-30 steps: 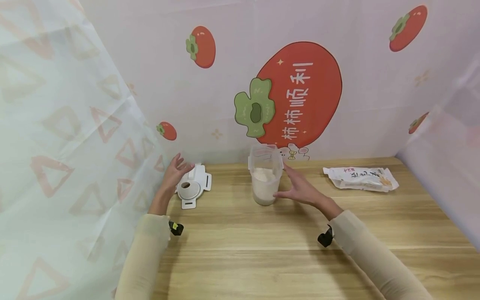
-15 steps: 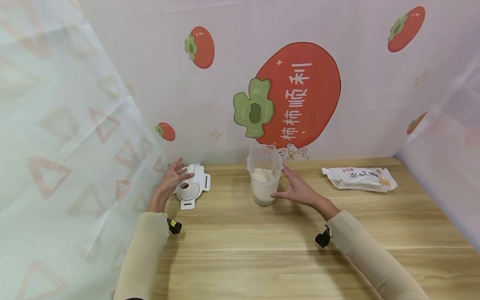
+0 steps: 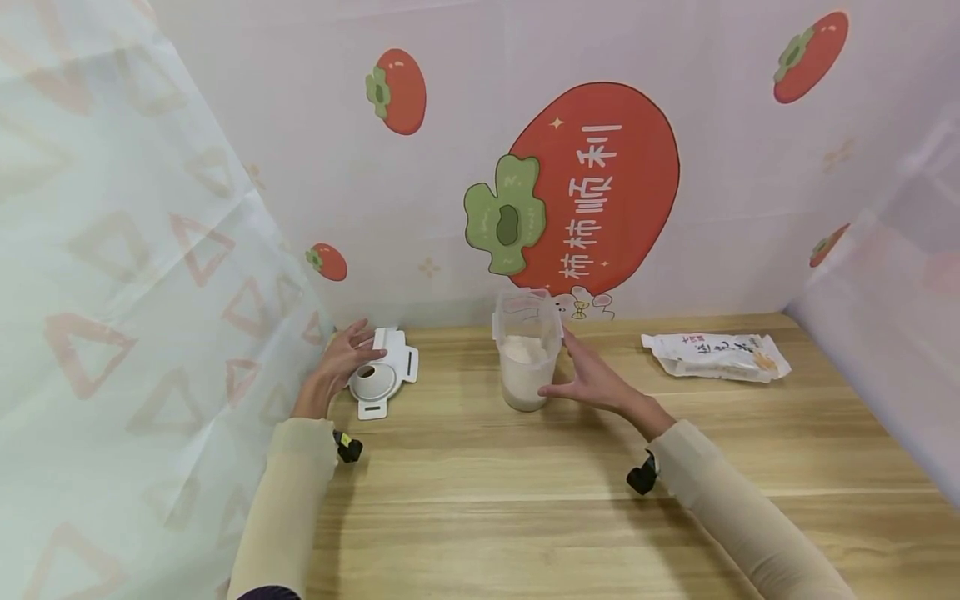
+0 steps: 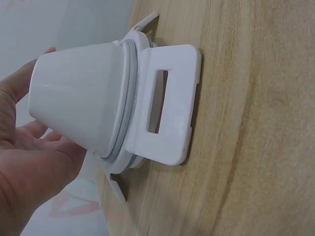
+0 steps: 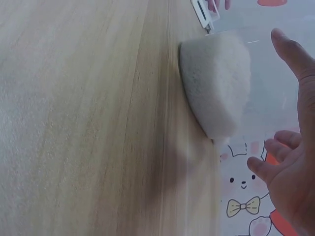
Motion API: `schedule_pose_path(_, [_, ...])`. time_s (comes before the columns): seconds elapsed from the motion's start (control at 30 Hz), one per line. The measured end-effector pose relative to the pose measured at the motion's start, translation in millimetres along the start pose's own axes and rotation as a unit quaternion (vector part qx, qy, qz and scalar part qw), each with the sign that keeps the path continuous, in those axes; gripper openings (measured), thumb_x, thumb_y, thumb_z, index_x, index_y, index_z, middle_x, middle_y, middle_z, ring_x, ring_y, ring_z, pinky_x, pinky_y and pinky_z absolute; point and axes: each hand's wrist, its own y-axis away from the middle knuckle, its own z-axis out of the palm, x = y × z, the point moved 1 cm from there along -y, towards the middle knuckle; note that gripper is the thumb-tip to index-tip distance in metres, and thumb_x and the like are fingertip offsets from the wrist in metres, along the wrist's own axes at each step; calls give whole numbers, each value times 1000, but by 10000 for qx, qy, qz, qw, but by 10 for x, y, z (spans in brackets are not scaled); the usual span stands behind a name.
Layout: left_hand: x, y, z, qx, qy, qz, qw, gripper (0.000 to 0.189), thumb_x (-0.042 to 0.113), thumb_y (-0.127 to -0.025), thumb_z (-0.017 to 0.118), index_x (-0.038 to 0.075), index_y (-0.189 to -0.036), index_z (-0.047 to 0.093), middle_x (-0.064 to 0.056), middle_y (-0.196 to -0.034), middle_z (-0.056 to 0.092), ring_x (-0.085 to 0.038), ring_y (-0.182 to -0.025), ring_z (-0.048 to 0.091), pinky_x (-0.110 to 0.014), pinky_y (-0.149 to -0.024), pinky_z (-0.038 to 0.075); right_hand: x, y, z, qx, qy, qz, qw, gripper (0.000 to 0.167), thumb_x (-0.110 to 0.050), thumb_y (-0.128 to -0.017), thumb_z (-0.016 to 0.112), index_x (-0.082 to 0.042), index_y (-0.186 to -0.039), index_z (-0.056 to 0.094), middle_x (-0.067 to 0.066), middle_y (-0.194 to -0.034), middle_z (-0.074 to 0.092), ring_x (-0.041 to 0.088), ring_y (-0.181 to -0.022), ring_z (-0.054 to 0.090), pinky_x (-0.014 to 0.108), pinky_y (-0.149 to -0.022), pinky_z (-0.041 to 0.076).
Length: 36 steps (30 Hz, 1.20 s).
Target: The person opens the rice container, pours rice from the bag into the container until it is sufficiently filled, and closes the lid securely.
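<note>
A white plastic lid [image 3: 373, 379] with side flaps and a raised round spout lies on the table at the left. My left hand [image 3: 343, 358] is right at it, thumb and fingers spread loosely around the white spout [image 4: 78, 98]. A clear plastic container [image 3: 527, 350], partly filled with white grain [image 5: 216, 83], stands upright without a cover near the back wall. At the container's right side is my right hand [image 3: 592, 375], its thumb and fingers apart, thumb toward the front and fingers toward the back.
A sealed white packet [image 3: 716, 357] with printed writing lies at the back right of the wooden table [image 3: 480, 500]. A printed sheet [image 3: 420, 192] rises behind the table, and another patterned sheet [image 3: 150, 333] stands close along the left arm.
My left hand has come down slightly, closer over the lid. The right hand stays beside the container, which keeps its place.
</note>
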Motion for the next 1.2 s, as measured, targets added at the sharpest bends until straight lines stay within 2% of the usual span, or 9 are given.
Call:
schedule_pose_path(0.33, [-36, 1, -36, -97, -46, -1, 9999, 94, 0, -100, 69, 6, -171, 6, -26, -173, 19, -40, -160, 21, -50, -126, 30, 11, -50, 106, 143, -581, -182, 9980, 132, -29, -81, 95, -17, -172, 0, 20, -173, 23, 45, -155, 33, 69, -114, 40])
schedule_pose_path(0.57, [-66, -10, -10, -122, -182, 95, 9997, 89, 1, -100, 70, 3, -169, 14, -29, -170, 25, -42, -158, 28, -46, -123, 37, 12, -62, 164, 285, -901, -94, 9955, 133, -27, -80, 96, -20, -172, 1, 18, -172, 25, 40, -155, 34, 67, -115, 40])
schedule_pose_path(0.7, [-68, -27, -7, -107, -226, 89, 9996, 87, 1, -100, 70, 1, -169, 16, -29, -170, 26, -42, -157, 29, -34, -117, 45, 8, -63, 184, 340, -980, -74, 9946, 133, -25, -79, 96, -23, -172, 0, 15, -173, 24, 37, -155, 34, 65, -116, 40])
schedule_pose_path(0.87, [-102, -58, 0, -106, -167, 28, 9998, 84, 1, -100, 70, 2, -168, 21, -28, -167, 33, -40, -153, 38, -13, -95, 51, 4, -57, 211, 383, -1133, -134, 9927, 132, -19, -80, 96, -22, -172, 1, 14, -172, 24, 40, -155, 34, 67, -115, 40])
schedule_pose_path(1.0, [-144, -80, -5, -87, -156, -51, 9998, 83, 1, -101, 70, 5, -169, 22, -27, -164, 40, -28, -144, 52, -10, -88, 50, 21, -61, 228, 376, -1140, -147, 9927, 132, -19, -80, 95, -20, -171, 0, 11, -172, 25, 43, -154, 35, 68, -114, 41])
schedule_pose_path(1.1, [-168, -97, -16, -42, -97, -106, 9999, 83, -1, -100, 70, 6, -169, 24, -27, -161, 44, -12, -128, 64, -10, -88, 51, 32, -63, 237, 370, -1121, -135, 9929, 132, -22, -81, 95, -19, -171, 0, 9, -172, 26, 44, -153, 36, 68, -114, 42])
schedule_pose_path(1.2, [-178, -113, -20, 13, -91, -146, 9999, 83, -1, -99, 71, 7, -168, 26, -26, -160, 47, -2, -116, 68, -12, -91, 50, 37, -59, 242, 381, -1133, -108, 9928, 133, -24, -80, 96, -18, -171, -1, 11, -172, 25, 45, -153, 36, 68, -113, 42])
